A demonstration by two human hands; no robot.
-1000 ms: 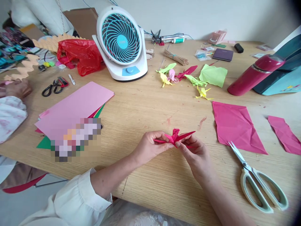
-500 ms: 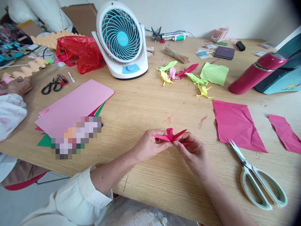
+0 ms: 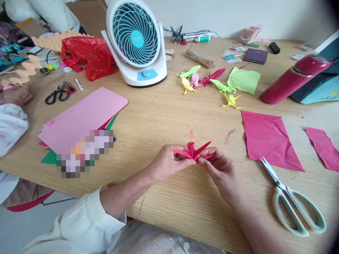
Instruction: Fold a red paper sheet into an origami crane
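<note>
A small pink-red origami crane (image 3: 194,152) is held just above the table, with its pointed wings spread to either side. My left hand (image 3: 172,158) is closed on its left part, thumb in front and fingers behind. At its lower right, my right hand (image 3: 217,165) pinches it between thumb and fingers. Some fingertips are hidden behind the folded paper. To the right lie a creased pink paper square (image 3: 272,141) and a pair of scissors (image 3: 291,201) with pale green handles, blades partly apart and their tips at the paper's lower edge.
A white fan (image 3: 137,42) stands behind. Several folded cranes (image 3: 230,101) and a green sheet (image 3: 245,80) lie beyond my hands. A red flask (image 3: 293,79) stands right. Stacked coloured paper (image 3: 87,116) and pliers (image 3: 62,92) lie left, near another person's hand (image 3: 18,94).
My right hand has shifted slightly at the crane's right side, and more of the lower right point shows. Both hands keep hold of it. The whole view has shifted a little.
</note>
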